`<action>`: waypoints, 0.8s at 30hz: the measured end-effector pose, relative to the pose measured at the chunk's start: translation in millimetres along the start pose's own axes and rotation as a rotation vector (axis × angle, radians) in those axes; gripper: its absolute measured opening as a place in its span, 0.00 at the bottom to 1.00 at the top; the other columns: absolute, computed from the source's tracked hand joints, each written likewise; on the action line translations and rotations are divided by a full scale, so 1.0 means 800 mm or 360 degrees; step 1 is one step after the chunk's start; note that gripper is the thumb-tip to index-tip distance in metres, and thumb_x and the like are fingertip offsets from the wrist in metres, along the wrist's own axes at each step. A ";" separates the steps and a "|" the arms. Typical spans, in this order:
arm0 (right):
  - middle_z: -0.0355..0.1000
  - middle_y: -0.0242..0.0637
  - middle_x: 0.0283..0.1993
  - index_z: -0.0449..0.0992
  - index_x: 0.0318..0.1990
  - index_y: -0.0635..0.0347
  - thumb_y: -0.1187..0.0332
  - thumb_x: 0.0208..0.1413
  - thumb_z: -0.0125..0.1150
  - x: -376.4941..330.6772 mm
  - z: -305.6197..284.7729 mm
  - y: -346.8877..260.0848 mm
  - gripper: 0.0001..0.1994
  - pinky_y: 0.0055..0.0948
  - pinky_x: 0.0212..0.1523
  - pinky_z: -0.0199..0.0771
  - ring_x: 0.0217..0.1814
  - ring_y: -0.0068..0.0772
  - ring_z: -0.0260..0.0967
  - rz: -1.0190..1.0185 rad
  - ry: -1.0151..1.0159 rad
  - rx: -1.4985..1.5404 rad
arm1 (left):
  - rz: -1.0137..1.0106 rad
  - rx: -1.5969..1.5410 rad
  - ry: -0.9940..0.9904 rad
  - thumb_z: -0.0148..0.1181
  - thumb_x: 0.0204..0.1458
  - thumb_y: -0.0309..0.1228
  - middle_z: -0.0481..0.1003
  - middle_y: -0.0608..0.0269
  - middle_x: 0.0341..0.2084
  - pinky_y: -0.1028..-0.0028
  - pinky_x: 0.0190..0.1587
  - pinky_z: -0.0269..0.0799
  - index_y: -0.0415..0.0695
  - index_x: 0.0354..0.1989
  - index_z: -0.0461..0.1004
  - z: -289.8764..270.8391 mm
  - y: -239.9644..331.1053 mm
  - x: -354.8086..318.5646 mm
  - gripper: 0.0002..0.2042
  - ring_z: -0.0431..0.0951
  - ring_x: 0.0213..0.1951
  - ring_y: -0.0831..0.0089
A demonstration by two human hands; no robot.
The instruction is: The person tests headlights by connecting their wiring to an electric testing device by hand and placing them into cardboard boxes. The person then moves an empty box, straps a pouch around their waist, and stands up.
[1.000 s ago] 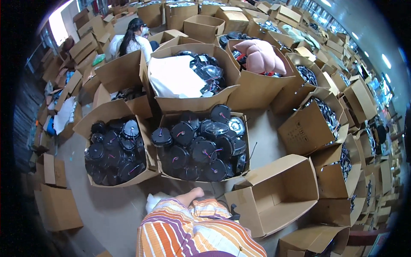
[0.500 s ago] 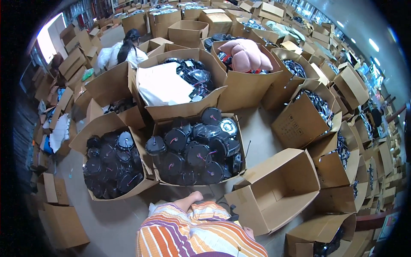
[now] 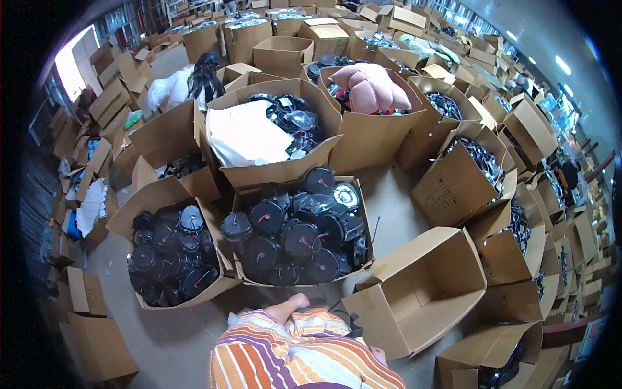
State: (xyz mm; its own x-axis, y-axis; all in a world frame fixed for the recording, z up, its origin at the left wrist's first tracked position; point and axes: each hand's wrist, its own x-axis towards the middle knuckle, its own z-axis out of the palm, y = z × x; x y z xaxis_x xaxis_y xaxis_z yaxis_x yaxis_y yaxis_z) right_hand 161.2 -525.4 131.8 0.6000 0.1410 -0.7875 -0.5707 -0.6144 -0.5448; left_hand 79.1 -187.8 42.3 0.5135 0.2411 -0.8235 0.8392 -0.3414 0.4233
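A bare limb (image 3: 289,307), probably my left forearm and hand, comes out of striped cloth (image 3: 272,350) on my lap. Its rounded end points right; I cannot make out separate fingers or anything held. A small patch of bare skin (image 3: 378,355) shows at the cloth's right edge, perhaps part of my right hand, mostly hidden. Just ahead stands an open carton (image 3: 327,281) heaped with round black housings (image 3: 300,238) with thin coloured wires. One unit (image 3: 346,196) shows a shiny silver face. To the left, another carton (image 3: 118,228) holds similar black housings (image 3: 165,262).
On the right an open carton (image 3: 431,285) lies tilted. Behind are a carton with a white sheet (image 3: 246,133) on black parts and one topped by a pink cushion (image 3: 369,87). A person with dark hair (image 3: 206,74) is at far left. Cartons of wires (image 3: 478,159) line the right.
The view has shifted slightly, so the nearby cartons sit a little lower. The person at far left has lowered or turned their head. My limb and the striped cloth look almost unchanged.
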 end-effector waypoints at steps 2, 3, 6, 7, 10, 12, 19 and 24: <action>0.56 0.28 0.09 0.66 0.18 0.63 0.65 0.42 0.42 -0.001 -0.003 0.002 0.12 0.17 0.08 0.46 0.08 0.18 0.49 -0.0069 -0.0033 0.0007 | 0.0010 0.0059 -0.0010 0.49 0.32 0.36 0.67 0.57 0.31 0.70 0.37 0.62 0.47 0.28 0.70 -0.002 0.006 -0.002 0.12 0.67 0.35 0.63; 0.56 0.28 0.09 0.66 0.18 0.63 0.65 0.42 0.42 -0.001 -0.004 0.003 0.11 0.17 0.08 0.46 0.08 0.18 0.48 -0.0133 -0.0066 0.0013 | 0.0017 0.0118 -0.0024 0.49 0.32 0.36 0.67 0.57 0.31 0.70 0.36 0.62 0.46 0.28 0.69 -0.003 0.009 -0.003 0.12 0.67 0.35 0.63; 0.56 0.27 0.09 0.66 0.18 0.63 0.66 0.41 0.43 -0.006 -0.002 -0.004 0.11 0.17 0.08 0.46 0.08 0.17 0.48 -0.0115 -0.0086 -0.0001 | -0.0066 0.0067 0.0087 0.49 0.32 0.34 0.70 0.64 0.25 0.74 0.34 0.63 0.52 0.22 0.72 0.006 -0.006 0.004 0.08 0.69 0.29 0.70; 0.56 0.27 0.09 0.66 0.18 0.63 0.66 0.41 0.43 -0.003 -0.002 -0.002 0.11 0.17 0.08 0.46 0.08 0.17 0.48 -0.0120 -0.0083 0.0001 | -0.0061 0.0069 0.0091 0.49 0.32 0.34 0.70 0.64 0.25 0.74 0.34 0.63 0.52 0.22 0.72 0.006 -0.004 0.004 0.08 0.69 0.29 0.70; 0.56 0.27 0.10 0.66 0.18 0.63 0.66 0.41 0.43 -0.002 -0.001 -0.003 0.10 0.17 0.08 0.47 0.08 0.17 0.49 -0.0081 -0.0081 0.0086 | -0.0034 0.0089 0.0103 0.50 0.32 0.35 0.70 0.64 0.25 0.75 0.32 0.63 0.52 0.23 0.72 0.006 -0.003 0.003 0.08 0.69 0.28 0.71; 0.57 0.27 0.10 0.66 0.18 0.63 0.66 0.41 0.43 -0.012 0.002 -0.015 0.10 0.18 0.09 0.48 0.09 0.17 0.49 -0.0077 -0.0012 0.0010 | -0.0008 0.0121 0.0096 0.50 0.32 0.35 0.70 0.64 0.25 0.75 0.32 0.63 0.52 0.22 0.72 0.003 -0.001 0.004 0.08 0.69 0.28 0.71; 0.59 0.30 0.12 0.67 0.20 0.65 0.67 0.41 0.43 -0.011 -0.003 -0.020 0.10 0.18 0.09 0.50 0.10 0.18 0.51 -0.0053 -0.0081 -0.0041 | 0.0018 0.0110 0.0093 0.51 0.31 0.35 0.70 0.65 0.24 0.75 0.32 0.64 0.52 0.22 0.73 0.001 -0.002 0.003 0.08 0.70 0.26 0.71; 0.59 0.30 0.12 0.66 0.20 0.65 0.65 0.43 0.42 -0.006 -0.002 -0.014 0.11 0.17 0.09 0.50 0.10 0.18 0.52 -0.0126 -0.0029 -0.0103 | 0.0033 0.0037 -0.0034 0.50 0.30 0.36 0.68 0.58 0.29 0.70 0.35 0.63 0.47 0.27 0.70 0.003 -0.007 0.009 0.12 0.68 0.33 0.63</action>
State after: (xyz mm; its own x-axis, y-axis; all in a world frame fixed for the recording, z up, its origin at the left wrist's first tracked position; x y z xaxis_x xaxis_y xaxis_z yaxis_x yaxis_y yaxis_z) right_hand 165.0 -520.5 142.1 0.6311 0.2051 -0.7481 -0.4839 -0.6497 -0.5863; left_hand 77.8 -186.3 33.2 0.5264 0.2143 -0.8228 0.8240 -0.3672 0.4316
